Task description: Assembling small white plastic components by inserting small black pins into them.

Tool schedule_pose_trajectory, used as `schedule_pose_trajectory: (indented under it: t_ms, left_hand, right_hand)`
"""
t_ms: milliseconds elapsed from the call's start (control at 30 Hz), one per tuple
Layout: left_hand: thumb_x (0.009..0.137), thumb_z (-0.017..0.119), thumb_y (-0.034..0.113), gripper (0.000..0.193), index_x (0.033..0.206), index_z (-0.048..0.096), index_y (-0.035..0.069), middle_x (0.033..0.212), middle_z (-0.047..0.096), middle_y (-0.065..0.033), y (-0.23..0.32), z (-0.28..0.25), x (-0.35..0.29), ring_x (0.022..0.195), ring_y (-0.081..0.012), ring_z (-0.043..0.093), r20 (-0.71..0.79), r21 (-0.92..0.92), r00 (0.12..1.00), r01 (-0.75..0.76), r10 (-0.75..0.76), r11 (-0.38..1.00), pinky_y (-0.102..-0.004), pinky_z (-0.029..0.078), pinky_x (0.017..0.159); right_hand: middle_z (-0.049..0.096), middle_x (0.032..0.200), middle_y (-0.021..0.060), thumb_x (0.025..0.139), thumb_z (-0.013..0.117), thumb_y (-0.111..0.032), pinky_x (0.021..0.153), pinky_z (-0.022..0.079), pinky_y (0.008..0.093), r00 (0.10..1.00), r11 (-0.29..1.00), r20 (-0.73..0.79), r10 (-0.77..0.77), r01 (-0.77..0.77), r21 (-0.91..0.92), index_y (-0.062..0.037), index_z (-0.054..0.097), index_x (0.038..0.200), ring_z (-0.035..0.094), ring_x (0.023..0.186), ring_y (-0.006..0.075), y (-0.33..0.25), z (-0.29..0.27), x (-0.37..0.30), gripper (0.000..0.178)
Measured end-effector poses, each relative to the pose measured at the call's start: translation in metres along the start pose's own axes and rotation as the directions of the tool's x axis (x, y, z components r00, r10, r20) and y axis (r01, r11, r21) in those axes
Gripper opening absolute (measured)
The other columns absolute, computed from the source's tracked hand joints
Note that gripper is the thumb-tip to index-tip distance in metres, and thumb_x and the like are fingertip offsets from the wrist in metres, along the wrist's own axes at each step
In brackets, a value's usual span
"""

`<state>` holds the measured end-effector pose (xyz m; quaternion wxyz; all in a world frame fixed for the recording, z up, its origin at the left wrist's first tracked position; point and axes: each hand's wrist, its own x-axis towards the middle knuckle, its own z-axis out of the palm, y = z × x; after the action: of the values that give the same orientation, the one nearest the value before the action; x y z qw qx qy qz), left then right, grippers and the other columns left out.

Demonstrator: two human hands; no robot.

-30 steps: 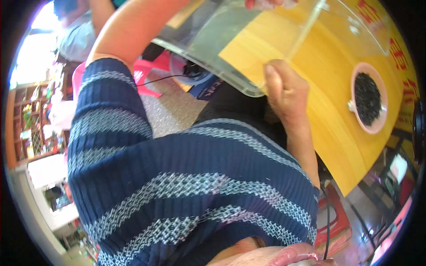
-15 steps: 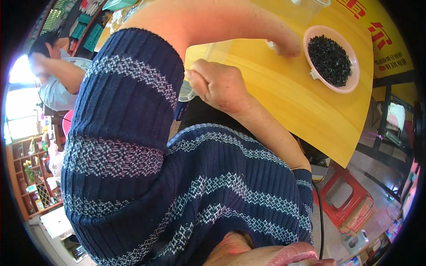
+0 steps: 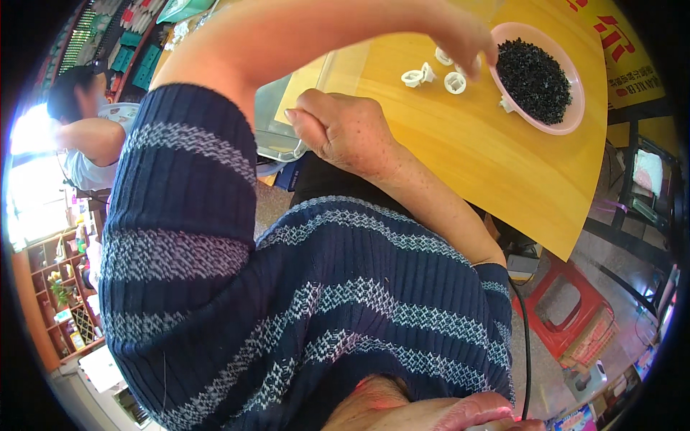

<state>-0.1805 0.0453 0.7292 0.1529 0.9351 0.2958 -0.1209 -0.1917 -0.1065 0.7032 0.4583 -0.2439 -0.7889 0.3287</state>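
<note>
My left hand [image 3: 463, 43] reaches across the far side of the yellow table [image 3: 496, 165]. Its fingers hang apart and slightly blurred beside the pink bowl [image 3: 577, 108] and just over a few small white plastic parts. Several of these lie loose on the tabletop, among them a round one with a hollow middle [image 3: 454, 82] and another [image 3: 412, 77] further left. Small black pieces [image 3: 535, 79] fill the bowl. Closer to my body, my right hand [image 3: 341, 133] is closed in a fist at the table's near edge; whatever it holds is hidden by its fingers.
A clear plastic container [image 3: 277, 133] stands at the table's left edge. To the right on the floor is a red plastic stool [image 3: 557, 309]. Another person [image 3: 90, 129] sits at the far left. A black cable [image 3: 523, 345] hangs near my right side.
My left hand has lifted and shifted toward the bowl, and several white parts now show on the table beneath it. My right fist has hardly moved.
</note>
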Motion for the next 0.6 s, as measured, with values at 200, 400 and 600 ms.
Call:
schedule_pose_trajectory:
  t_ms: [200,400,600]
  left_hand:
    - [0.073,0.059,0.014,0.038,0.108,0.049,0.002,0.101,0.054,-0.0116,0.019,-0.062,-0.197,0.092,-0.0178,0.052,-0.825,-0.112,0.49,0.348,-0.282,0.931,-0.0262,0.039,0.081]
    - [0.073,0.062,0.024,0.053,0.111,0.037,-0.003,0.102,0.046,-0.0117,0.007,0.084,-0.336,0.093,-0.0218,0.045,-0.443,-0.886,-0.381,0.047,-0.811,0.462,-0.0343,0.039,0.078]
    - [0.072,0.058,0.046,0.088,0.131,0.007,0.006,0.133,0.0,-0.0254,0.072,0.125,-0.29,0.121,-0.0444,0.004,0.202,-0.696,0.54,-0.508,-0.817,-0.508,-0.0625,0.027,0.085]
  right_hand:
    - [0.053,0.061,0.0137,0.077,0.052,-0.021,0.05,0.042,0.0336,0.992,0.994,0.064,0.111,-0.111,-0.008,-0.0048,0.052,0.068,0.053,0.056,0.0297,-0.007,-0.005,0.007,0.019]
    - [0.053,0.061,0.0123,0.077,0.051,-0.018,0.048,0.041,0.0348,0.996,0.997,-0.06,0.072,-0.072,0.008,-0.0073,0.053,0.068,0.053,0.055,0.0291,0.009,-0.014,-0.002,0.014]
    - [0.05,0.056,0.0123,0.074,0.053,-0.012,0.045,0.04,0.0324,0.999,0.999,-0.021,-0.025,0.024,-0.037,-0.0056,0.052,0.064,0.051,0.05,0.0282,0.001,-0.018,-0.003,0.011]
